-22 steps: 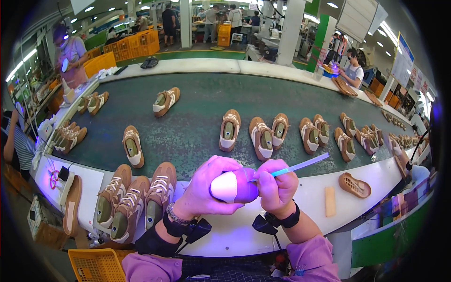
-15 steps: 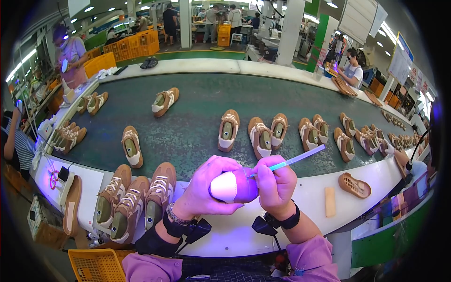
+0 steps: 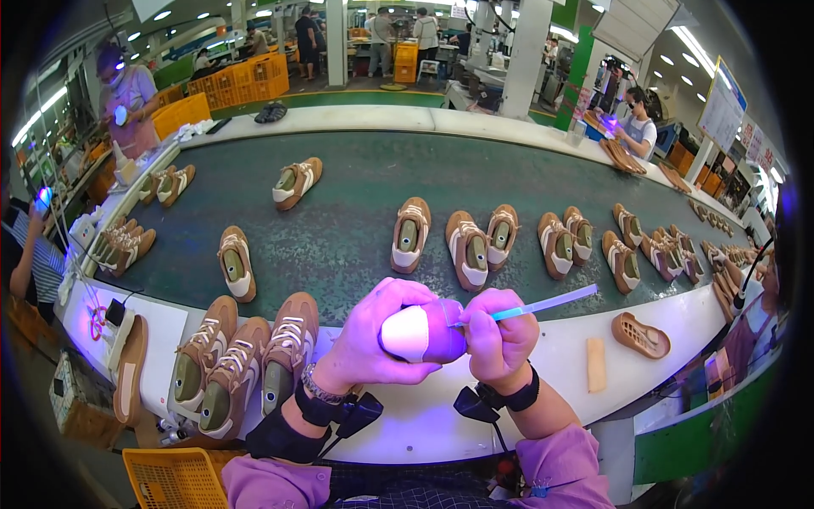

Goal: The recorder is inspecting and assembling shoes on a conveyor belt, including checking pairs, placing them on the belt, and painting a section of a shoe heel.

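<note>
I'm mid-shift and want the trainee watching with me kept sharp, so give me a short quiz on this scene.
1. Multiple choice. The left hand holds: A) a yellow crate; B) a shoe with a white heel patch; C) a loose brown sole.
2. True or false: the right hand grips a thin pale-blue stick.
3. Count: how many brown laced shoes stand on the white table to the left of the left hand?

Key: 1. B. 2. True. 3. Three.
</note>
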